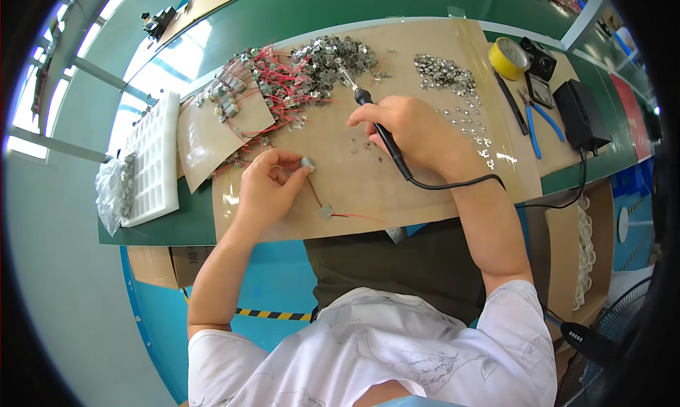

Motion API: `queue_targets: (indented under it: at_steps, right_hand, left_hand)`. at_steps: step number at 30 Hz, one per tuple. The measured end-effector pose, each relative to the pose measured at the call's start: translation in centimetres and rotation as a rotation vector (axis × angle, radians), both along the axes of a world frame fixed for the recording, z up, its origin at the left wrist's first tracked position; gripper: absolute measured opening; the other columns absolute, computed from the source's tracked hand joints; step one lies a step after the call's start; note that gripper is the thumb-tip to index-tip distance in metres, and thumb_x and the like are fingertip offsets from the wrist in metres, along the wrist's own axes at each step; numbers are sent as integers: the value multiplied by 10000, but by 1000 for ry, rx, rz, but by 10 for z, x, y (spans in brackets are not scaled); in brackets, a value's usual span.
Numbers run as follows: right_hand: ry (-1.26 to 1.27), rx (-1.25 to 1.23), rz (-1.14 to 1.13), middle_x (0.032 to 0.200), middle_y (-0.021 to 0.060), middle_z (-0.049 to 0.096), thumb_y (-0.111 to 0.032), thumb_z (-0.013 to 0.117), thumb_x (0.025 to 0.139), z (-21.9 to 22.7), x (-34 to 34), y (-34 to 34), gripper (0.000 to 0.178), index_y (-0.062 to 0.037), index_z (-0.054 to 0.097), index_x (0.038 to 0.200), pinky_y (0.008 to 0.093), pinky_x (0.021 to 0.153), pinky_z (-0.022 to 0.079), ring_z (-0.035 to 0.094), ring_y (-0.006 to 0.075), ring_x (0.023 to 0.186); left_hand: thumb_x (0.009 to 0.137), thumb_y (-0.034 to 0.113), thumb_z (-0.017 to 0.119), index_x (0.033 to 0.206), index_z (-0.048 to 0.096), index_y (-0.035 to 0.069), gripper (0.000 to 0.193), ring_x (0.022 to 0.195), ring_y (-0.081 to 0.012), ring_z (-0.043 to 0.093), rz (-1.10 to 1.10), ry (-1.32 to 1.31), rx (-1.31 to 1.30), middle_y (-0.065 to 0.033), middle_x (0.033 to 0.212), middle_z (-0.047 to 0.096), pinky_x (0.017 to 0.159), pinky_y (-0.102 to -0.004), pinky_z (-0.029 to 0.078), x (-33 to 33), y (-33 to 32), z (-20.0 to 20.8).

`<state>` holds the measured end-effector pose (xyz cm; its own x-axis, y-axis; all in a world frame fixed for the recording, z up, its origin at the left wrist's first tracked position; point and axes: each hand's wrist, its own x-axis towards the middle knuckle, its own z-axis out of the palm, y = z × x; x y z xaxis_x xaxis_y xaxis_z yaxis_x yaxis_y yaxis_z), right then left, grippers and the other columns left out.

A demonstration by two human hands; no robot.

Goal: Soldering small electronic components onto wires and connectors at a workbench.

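My left hand (pixel 268 184) pinches a small grey metal part (pixel 307 164) between thumb and fingertips. Below it a red wire runs to a small square board (pixel 326 211) lying on the brown work sheet (pixel 425 212). A black-handled soldering iron (pixel 384 134) is gripped in my right hand (pixel 414 134), its tip pointing up and left at a heap of small silver metal parts (pixel 333 60). Whether the tip touches the heap I cannot tell. Left of that heap, boards with red wires (pixel 283 81) lie in a tangled pile.
Loose silver pieces (pixel 446 74) are spread at the back right. Beyond them are yellow tape (pixel 508 58), blue-handled pliers (pixel 542 127) and a black box (pixel 581 113), with the iron's cord trailing nearby. A white compartment tray (pixel 156 159) stands at the left edge, beside a plastic bag (pixel 112 191).
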<state>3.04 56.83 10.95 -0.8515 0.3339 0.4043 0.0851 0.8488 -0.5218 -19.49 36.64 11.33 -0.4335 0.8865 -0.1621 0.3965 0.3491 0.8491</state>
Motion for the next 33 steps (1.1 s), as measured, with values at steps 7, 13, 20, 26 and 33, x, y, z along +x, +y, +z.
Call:
queue_targets:
  at_steps: [7, 13, 20, 26, 33]
  right_hand:
    - [-25, -24, 6, 875, 139, 691, -18, 737, 889, 6, 3, 1, 304, -120, 719, 1174, 444, 747, 557, 681, 354, 819]
    - [-31, -10, 5, 901, 133, 696, -38, 773, 880, 18, 8, -9, 305, -120, 716, 1169, 431, 746, 559, 686, 338, 836]
    - [275, 81, -250, 917, 120, 690, -14, 803, 855, 23, 10, -52, 374, -101, 715, 1208, 412, 715, 551, 674, 323, 819]
    - [578, 75, -261, 907, 123, 705, 59, 810, 823, -5, -4, -58, 394, -49, 709, 1188, 375, 675, 557, 688, 295, 785]
    - [468, 10, -233, 905, 97, 723, 94, 788, 824, -6, 0, -58, 396, -55, 717, 1184, 368, 673, 562, 699, 274, 782]
  left_hand:
    - [1006, 67, 639, 1126, 645, -23, 150, 607, -55, 474, -27, 256, 368, -5, 718, 557, 557, -263, 392, -2, 9, 17]
    - [913, -33, 445, 1131, 610, -34, 273, 596, -42, 402, -173, -145, 575, 37, 651, 488, 557, -245, 321, -4, 61, 28]
    - [912, -42, 451, 1252, 574, -47, 362, 604, -49, 461, -379, -257, 340, 23, 661, 528, 568, -241, 368, 20, 95, 23]
    - [1053, -69, 454, 1553, 412, 31, 512, 706, -77, 573, -472, -313, 337, -45, 838, 659, 637, -249, 462, 35, 76, 9]
    - [984, -54, 581, 1354, 552, -4, 374, 672, -76, 569, -480, -221, 320, -31, 774, 643, 607, -259, 451, 30, 78, -6]
